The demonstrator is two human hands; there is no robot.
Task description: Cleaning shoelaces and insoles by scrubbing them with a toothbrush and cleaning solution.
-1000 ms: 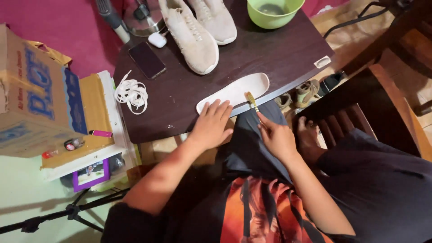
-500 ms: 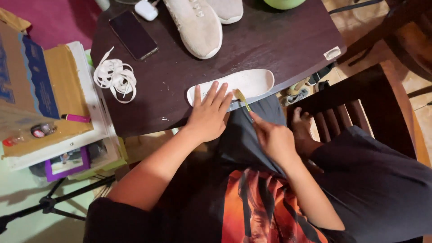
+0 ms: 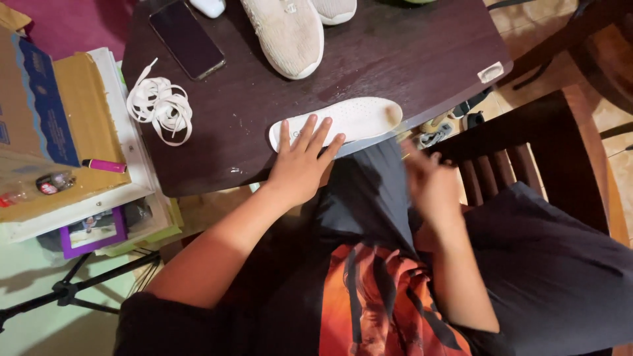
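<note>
Your left hand (image 3: 302, 161) lies flat with its fingers spread, pressing down on the near end of a white insole (image 3: 343, 120) that rests along the front edge of the dark table (image 3: 409, 59); the rest of the insole stretches away to the right of that hand, its far tip reaching toward the table's corner. Your right hand (image 3: 432, 184) hangs just off the table edge, to the right of the left hand and below the insole's far end, touching neither; it is blurred, so you cannot tell whether it is open or closed or whether it holds anything. Beyond your left hand, farther onto the table, sits a beige shoe (image 3: 285, 33), sole side away from you. Up and to the left of that hand lies a loose tangle of white laces (image 3: 160, 105), and past them a dark phone (image 3: 186, 38) lying flat near the table's far left corner.
</note>
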